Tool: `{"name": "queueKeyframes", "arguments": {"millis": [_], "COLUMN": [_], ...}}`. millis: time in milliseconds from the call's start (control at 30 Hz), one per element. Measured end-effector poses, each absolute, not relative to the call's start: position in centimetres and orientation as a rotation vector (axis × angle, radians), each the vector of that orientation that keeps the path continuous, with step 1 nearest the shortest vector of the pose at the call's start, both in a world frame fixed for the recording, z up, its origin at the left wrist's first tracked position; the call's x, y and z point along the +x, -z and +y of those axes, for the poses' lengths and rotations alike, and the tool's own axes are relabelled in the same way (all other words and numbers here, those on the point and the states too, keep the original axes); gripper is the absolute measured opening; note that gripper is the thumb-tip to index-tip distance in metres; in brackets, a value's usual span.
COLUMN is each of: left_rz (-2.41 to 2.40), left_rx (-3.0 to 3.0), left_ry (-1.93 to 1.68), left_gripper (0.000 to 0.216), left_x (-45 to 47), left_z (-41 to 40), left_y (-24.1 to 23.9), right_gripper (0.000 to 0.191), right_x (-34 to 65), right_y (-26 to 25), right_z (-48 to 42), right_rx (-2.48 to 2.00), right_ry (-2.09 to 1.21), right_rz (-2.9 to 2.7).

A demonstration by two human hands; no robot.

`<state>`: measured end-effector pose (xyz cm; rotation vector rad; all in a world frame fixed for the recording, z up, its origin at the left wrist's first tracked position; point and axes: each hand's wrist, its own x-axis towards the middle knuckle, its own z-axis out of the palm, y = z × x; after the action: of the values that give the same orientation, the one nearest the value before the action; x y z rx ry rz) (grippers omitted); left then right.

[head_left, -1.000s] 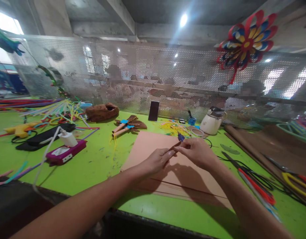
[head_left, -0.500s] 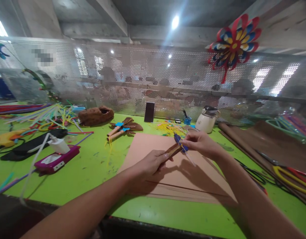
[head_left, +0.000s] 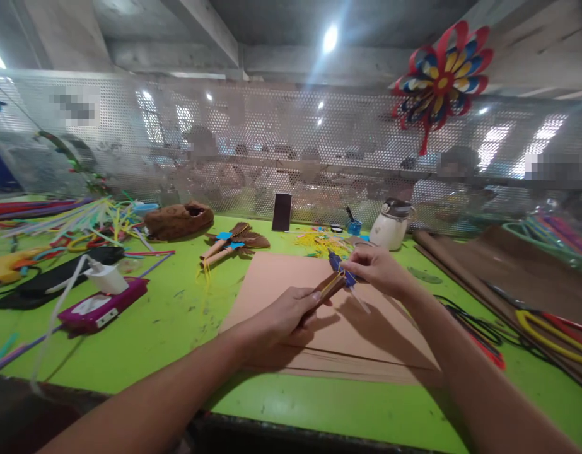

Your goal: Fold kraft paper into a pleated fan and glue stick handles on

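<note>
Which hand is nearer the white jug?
Right. The right hand, pinching the blue strip, is just in front of the white jug; the left hand, gripping the brown stick, is closer to the person, further left.

My left hand and right hand both grip the stick above the board. The board lies bare beneath them, so I have free room there and along its near edge. Left of it, a strip of green table is open up to the pink box. Beyond the board, feathered sticks, yellow scraps, a phone and a jug crowd the way. The mesh screen closes the far side. To my right, black cords and brown rolls block the table.
</note>
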<state>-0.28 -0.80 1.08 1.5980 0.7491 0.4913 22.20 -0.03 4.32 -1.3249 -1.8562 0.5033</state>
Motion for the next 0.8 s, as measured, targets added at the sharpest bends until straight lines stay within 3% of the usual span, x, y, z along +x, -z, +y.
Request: {"name": "queueKeyframes", "arguments": {"millis": [800], "left_rz": [0.502], "left_rx": [1.188], "left_ry": [-0.767], "left_gripper": [0.033], "left_x": [-1.5], "left_z": [1.0], "left_y": [-2.1], "right_gripper": [0.03], "right_x": [21.2], "right_y": [-1.9], "right_z": [0.8], "right_rx": [-1.338], "right_ry": [-0.635], "right_rz": [-1.871]}}
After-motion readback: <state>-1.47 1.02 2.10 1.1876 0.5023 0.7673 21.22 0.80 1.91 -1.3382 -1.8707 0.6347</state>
